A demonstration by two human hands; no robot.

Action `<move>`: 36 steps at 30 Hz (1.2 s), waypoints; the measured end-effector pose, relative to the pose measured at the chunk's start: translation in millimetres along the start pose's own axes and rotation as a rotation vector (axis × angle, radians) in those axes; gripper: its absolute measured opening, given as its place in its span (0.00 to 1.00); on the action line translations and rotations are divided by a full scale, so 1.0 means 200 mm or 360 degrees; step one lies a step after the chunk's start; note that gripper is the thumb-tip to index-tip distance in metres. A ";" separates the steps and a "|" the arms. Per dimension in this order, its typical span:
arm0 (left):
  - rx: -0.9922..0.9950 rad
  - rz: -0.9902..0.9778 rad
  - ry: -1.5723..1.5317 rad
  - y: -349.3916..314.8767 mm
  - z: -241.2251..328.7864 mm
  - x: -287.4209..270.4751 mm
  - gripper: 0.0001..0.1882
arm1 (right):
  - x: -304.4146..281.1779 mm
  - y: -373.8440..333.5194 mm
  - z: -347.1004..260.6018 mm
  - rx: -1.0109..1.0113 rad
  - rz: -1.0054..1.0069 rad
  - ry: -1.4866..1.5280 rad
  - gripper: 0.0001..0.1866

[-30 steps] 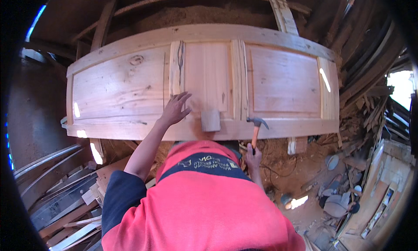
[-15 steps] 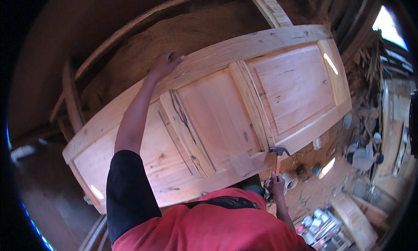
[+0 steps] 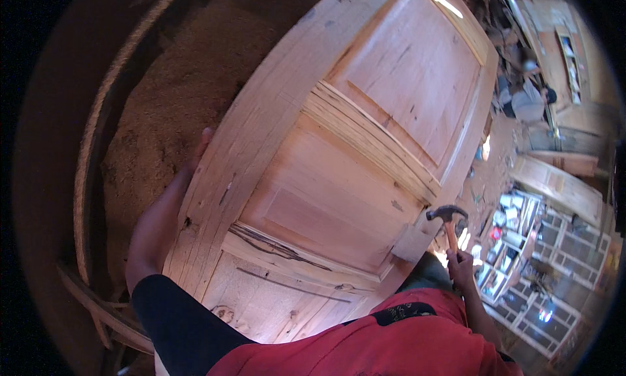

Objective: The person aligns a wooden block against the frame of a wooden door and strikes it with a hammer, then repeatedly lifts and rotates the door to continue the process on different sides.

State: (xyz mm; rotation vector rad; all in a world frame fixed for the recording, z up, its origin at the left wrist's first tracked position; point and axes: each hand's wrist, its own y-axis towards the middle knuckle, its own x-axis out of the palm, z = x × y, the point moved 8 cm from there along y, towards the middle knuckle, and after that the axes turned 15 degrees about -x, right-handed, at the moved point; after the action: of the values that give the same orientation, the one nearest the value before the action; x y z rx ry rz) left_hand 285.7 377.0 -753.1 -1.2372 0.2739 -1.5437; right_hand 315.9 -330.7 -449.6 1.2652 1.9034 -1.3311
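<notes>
A wooden panelled door (image 3: pixel 261 125) lies before me, its pale frame around reddish panels. My left hand (image 3: pixel 201 146) is at the door's far left edge. One fingertip shows above that edge; the other fingers are hidden behind the wood. My right hand (image 3: pixel 460 266) is closed round the wooden handle of a claw hammer (image 3: pixel 448 214). The hammer stands head up, close to the door's near right edge. A small flat wood block (image 3: pixel 411 243) rests on the door near that same edge, beside my body.
A curved timber rail (image 3: pixel 88 161) runs beyond the door on the left, above brown ground. At the right another person (image 3: pixel 527 103) is low down near planks. Window-like frames (image 3: pixel 570 245), a rack of containers (image 3: pixel 515 236) and another door (image 3: pixel 557 183) stand lower right.
My view has turned, so the door slants more steeply. My left hand has dropped from over the far edge to beside it. The hammer stays in my right hand.
</notes>
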 end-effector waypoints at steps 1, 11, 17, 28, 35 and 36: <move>-0.0014 -0.0005 -0.0003 0.01 -0.02 -0.02 0.41 | 0.02 -0.01 -0.06 0.0058 0.0012 0.0102 0.23; -0.0045 -0.0001 0.0063 0.03 0.00 -0.11 0.42 | 0.06 -0.29 -0.35 0.0650 0.0301 0.1170 0.18; -0.0067 -0.0020 0.0077 0.06 -0.01 -0.09 0.43 | 0.10 -0.37 -0.38 0.0761 0.0351 0.1176 0.16; -0.0026 -0.0010 0.0089 0.12 -0.05 -0.12 0.44 | 0.32 0.07 -1.03 -0.0348 -0.0281 0.0069 0.17; -0.0001 0.0001 0.0089 0.11 -0.04 -0.13 0.45 | 0.68 0.38 -1.67 -0.1364 -0.0291 -0.0202 0.16; -0.0004 0.0001 0.0090 0.10 -0.04 -0.12 0.45 | 0.73 0.41 -1.76 -0.1430 -0.0272 -0.0153 0.16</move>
State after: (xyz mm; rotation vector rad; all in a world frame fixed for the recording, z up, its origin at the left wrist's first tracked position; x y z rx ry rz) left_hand 288.5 384.8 -784.2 -1.1964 0.3132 -1.5801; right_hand 360.8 56.0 -460.5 0.5753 2.1707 -0.4432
